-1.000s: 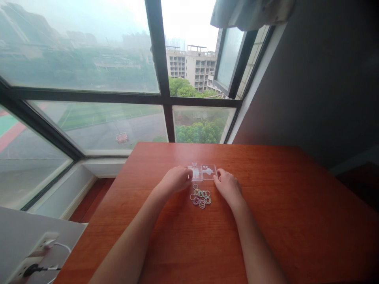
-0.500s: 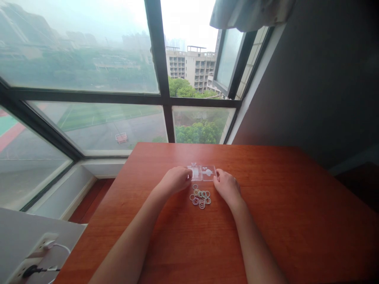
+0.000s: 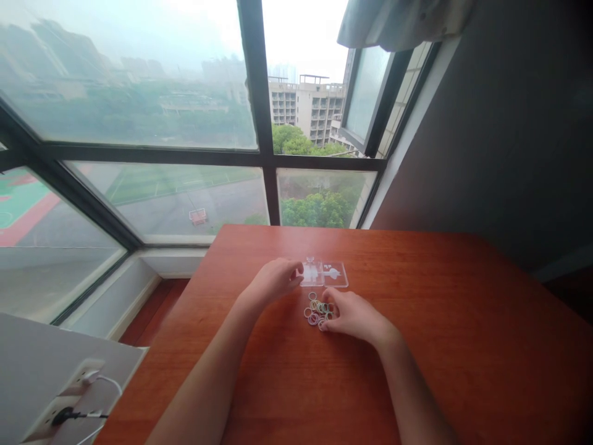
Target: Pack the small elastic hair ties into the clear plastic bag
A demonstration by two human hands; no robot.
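Note:
A small clear plastic box (image 3: 312,275) lies opened flat on the table, its transparent lid (image 3: 340,283) with a white print folded out to the right. At the box's left edge is my left hand (image 3: 277,279), thumb and fingers curled around that side. In front of the box sits a loose pile of small pastel rings (image 3: 314,319), in white, yellow, green and purple. My right hand (image 3: 356,315) reaches over the right part of this pile, thumb and fingers apart with the fingertips among the rings. Some rings are partly hidden by those fingers.
The reddish-brown wooden table (image 3: 296,389) extends beneath both arms. Behind it stands a dark-framed window (image 3: 273,159), with a grey wall (image 3: 500,123) to the right. A wall socket (image 3: 60,417) with plugged-in cords is at the lower left.
My right hand has left the lid's right edge and come nearer, over the pile of rings. My left hand stays by the box. The view has shifted slightly.

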